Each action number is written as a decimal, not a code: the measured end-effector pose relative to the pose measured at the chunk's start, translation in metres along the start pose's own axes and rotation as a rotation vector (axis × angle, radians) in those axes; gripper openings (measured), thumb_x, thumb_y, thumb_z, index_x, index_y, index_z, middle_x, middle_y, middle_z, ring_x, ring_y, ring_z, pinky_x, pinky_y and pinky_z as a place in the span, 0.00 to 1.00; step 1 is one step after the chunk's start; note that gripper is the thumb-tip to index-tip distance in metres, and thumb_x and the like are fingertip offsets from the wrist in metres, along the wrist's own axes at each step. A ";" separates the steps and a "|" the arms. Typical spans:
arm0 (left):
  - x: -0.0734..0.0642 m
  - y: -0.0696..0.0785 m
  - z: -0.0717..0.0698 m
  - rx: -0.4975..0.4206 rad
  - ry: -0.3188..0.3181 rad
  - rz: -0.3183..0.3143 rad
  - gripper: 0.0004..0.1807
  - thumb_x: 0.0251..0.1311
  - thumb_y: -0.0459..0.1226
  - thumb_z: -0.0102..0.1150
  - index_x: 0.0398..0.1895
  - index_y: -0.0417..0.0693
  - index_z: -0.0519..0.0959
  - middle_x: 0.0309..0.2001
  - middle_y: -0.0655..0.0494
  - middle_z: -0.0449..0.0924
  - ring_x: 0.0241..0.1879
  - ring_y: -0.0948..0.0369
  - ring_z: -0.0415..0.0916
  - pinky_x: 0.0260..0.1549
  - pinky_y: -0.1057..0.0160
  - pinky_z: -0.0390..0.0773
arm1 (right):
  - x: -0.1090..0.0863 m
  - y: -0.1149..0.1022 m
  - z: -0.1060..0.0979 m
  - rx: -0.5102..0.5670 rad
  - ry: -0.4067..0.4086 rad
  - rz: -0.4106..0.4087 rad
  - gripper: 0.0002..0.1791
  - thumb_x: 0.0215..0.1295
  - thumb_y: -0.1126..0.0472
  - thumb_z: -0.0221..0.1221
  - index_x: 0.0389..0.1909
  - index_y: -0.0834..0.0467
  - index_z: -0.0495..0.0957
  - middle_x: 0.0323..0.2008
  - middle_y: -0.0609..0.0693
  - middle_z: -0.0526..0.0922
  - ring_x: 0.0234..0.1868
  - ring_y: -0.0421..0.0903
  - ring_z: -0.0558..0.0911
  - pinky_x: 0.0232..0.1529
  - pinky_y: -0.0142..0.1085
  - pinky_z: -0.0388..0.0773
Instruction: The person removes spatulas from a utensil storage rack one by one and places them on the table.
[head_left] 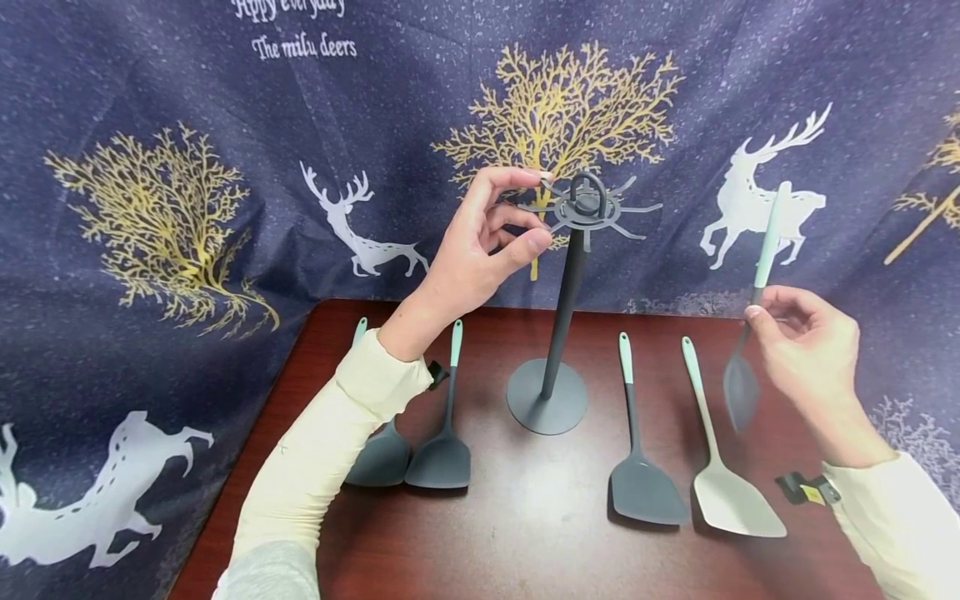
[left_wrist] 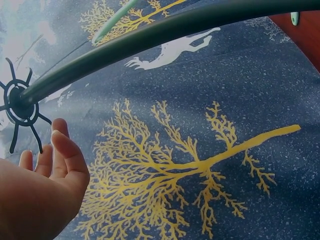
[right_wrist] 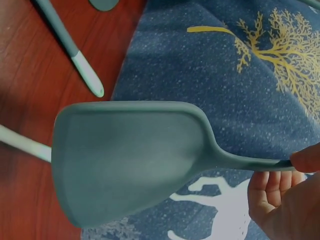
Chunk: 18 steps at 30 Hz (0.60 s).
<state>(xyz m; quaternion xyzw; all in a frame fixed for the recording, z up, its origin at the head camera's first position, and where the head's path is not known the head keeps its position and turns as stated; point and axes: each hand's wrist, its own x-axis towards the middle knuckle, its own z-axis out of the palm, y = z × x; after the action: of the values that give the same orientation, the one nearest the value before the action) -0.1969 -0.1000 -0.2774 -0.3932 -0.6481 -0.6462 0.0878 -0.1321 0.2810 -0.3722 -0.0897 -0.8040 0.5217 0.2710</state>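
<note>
My right hand pinches a dark grey turner by its shaft, just below the mint handle. The turner is raised off the table, handle up and broad blade down. A grey utensil stand with a ring of hooks and a loop on top stands upright on a round base. Beside the hooks, my left hand has its fingers loosely bent, thumb and index finger apart. Its fingertips are right at the ends of the left-side hooks, in the left wrist view too.
On the wooden table, a dark turner and a pale turner lie right of the stand. Two more dark utensils, one a turner, lie left, partly behind my left arm. A patterned blue cloth hangs behind.
</note>
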 end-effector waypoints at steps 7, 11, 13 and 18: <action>0.000 0.000 -0.001 -0.006 -0.002 0.008 0.50 0.61 0.66 0.68 0.69 0.37 0.67 0.72 0.52 0.69 0.50 0.50 0.84 0.40 0.57 0.82 | -0.001 0.005 -0.009 -0.094 0.014 0.042 0.05 0.67 0.67 0.67 0.40 0.56 0.85 0.26 0.23 0.81 0.31 0.21 0.83 0.40 0.13 0.76; 0.000 -0.001 -0.001 -0.011 -0.007 0.012 0.48 0.61 0.65 0.69 0.69 0.38 0.67 0.72 0.51 0.69 0.50 0.50 0.84 0.39 0.57 0.82 | 0.000 0.011 -0.015 -0.119 0.005 0.091 0.05 0.67 0.64 0.67 0.40 0.52 0.85 0.26 0.22 0.81 0.31 0.19 0.82 0.39 0.13 0.75; 0.000 -0.001 -0.001 -0.014 -0.011 0.015 0.46 0.62 0.64 0.69 0.68 0.39 0.67 0.72 0.52 0.69 0.50 0.50 0.84 0.39 0.57 0.82 | 0.001 0.014 -0.018 -0.129 -0.001 0.107 0.05 0.68 0.64 0.67 0.41 0.51 0.85 0.26 0.22 0.82 0.31 0.19 0.82 0.38 0.13 0.76; -0.001 -0.001 -0.003 -0.023 -0.022 0.025 0.36 0.69 0.51 0.69 0.69 0.39 0.68 0.72 0.52 0.69 0.50 0.50 0.84 0.40 0.57 0.82 | 0.003 0.023 -0.026 -0.159 -0.005 0.140 0.05 0.69 0.61 0.67 0.43 0.50 0.84 0.26 0.21 0.81 0.29 0.19 0.82 0.30 0.16 0.78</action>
<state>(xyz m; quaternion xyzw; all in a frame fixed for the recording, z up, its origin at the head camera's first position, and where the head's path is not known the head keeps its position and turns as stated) -0.1980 -0.1028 -0.2786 -0.4094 -0.6367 -0.6480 0.0841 -0.1239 0.3129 -0.3838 -0.1656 -0.8353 0.4741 0.2239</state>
